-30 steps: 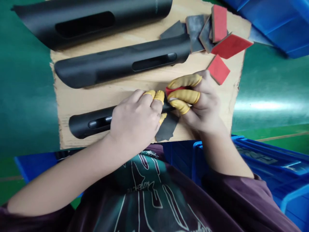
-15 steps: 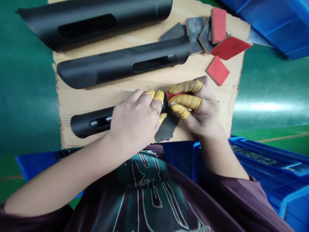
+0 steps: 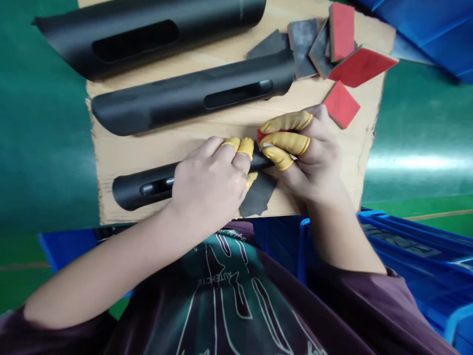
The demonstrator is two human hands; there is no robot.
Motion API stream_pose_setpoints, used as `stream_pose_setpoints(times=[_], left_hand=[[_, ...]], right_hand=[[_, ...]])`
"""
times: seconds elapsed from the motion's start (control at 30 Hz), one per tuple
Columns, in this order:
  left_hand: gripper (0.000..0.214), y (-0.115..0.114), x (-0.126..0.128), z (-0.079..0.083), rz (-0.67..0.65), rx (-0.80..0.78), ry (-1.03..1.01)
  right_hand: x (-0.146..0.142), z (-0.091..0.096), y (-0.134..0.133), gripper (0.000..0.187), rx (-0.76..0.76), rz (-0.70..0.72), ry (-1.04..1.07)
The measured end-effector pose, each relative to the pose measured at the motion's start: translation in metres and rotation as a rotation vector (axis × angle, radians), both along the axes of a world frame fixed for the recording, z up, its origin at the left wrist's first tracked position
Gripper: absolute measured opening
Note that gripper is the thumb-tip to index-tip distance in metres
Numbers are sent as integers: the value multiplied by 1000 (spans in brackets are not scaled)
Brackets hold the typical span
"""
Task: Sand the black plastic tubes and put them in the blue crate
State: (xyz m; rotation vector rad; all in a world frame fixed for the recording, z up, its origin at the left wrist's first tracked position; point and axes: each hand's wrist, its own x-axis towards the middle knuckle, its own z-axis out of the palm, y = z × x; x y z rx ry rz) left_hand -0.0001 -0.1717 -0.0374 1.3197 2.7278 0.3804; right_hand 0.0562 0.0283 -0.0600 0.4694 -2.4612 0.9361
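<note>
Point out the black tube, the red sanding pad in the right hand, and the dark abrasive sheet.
black tube [image 3: 127, 195], head view, left end
red sanding pad [image 3: 260, 136], head view, exposed corner
dark abrasive sheet [image 3: 257, 196], head view, middle

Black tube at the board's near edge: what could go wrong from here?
The tube is round and lies close to the near edge of the board, pinned only by the left hand, so it could roll off if that grip eases. The red pad, pinched in the right hand, barely shows past the fingers, so it might slip and mark the tube's matte surface.
</note>
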Motion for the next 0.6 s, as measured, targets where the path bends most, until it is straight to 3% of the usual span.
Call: stream_pose_setpoints(times=[0.27, 0.4, 0.6], left_hand=[[17, -3, 0, -1, -36, 20, 14], [17, -2, -1, -1, -33, 38, -5], [14, -1, -2, 0, -19, 34, -75]], right_hand=[[3, 4, 0, 13, -12, 13, -60], [4, 4, 0, 15, 66, -8, -74], [7, 2, 3, 19, 8, 22, -48]])
